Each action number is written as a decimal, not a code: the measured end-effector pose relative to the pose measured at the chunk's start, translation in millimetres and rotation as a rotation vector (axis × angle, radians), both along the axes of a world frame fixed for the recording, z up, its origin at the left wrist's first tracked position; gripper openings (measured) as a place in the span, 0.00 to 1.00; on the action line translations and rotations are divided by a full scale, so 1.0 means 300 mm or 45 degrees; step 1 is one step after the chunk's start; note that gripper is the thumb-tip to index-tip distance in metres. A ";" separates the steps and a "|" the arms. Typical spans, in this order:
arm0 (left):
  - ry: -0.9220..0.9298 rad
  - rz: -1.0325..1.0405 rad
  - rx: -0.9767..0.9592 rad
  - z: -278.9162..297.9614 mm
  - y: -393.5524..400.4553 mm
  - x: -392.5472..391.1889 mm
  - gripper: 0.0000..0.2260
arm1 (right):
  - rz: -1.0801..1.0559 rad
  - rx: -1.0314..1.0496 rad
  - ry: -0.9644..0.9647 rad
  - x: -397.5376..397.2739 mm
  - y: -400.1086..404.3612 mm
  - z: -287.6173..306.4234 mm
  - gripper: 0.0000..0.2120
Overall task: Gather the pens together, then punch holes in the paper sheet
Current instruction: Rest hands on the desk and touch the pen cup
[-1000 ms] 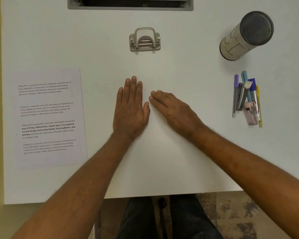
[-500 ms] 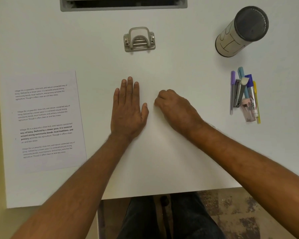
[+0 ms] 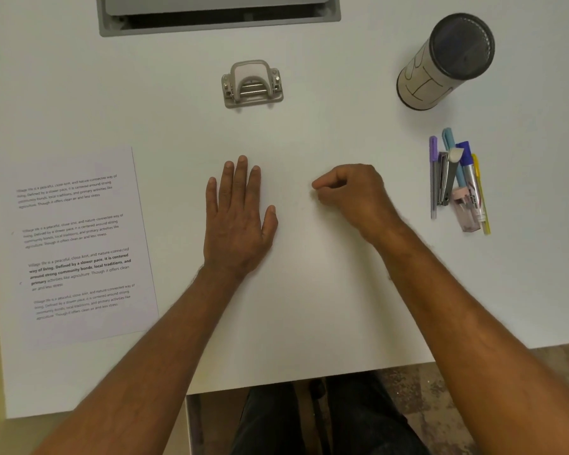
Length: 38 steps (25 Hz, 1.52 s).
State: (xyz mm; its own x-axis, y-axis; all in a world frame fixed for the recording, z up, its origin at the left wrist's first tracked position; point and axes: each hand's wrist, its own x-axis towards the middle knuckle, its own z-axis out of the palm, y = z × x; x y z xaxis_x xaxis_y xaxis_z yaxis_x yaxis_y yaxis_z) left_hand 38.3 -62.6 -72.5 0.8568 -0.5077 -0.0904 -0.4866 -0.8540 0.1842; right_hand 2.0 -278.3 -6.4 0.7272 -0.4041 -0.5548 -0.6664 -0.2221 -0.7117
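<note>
Your left hand (image 3: 239, 224) flat, fingers spread, right hand (image 3: 353, 195) curled empty, paper sheet (image 3: 79, 247) reads "Village life is a peaceful", pens (image 3: 457, 178) grouped

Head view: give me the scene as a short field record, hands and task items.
left hand: flat on the table, fingers spread, empty
right hand: curled into a loose fist, resting on table, holds nothing visible
pens: loose cluster right of the right hand, mixed with a stapler and other small items
paper sheet: printed, flat at table's left, no holes visible
hole punch: upright, far centre, untouched
pen holder: cylinder, far right, beyond the pens
</note>
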 end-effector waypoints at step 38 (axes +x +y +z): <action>-0.040 0.007 -0.020 0.006 -0.088 0.040 0.30 | -0.048 -1.078 -0.202 0.283 -0.599 0.217 0.12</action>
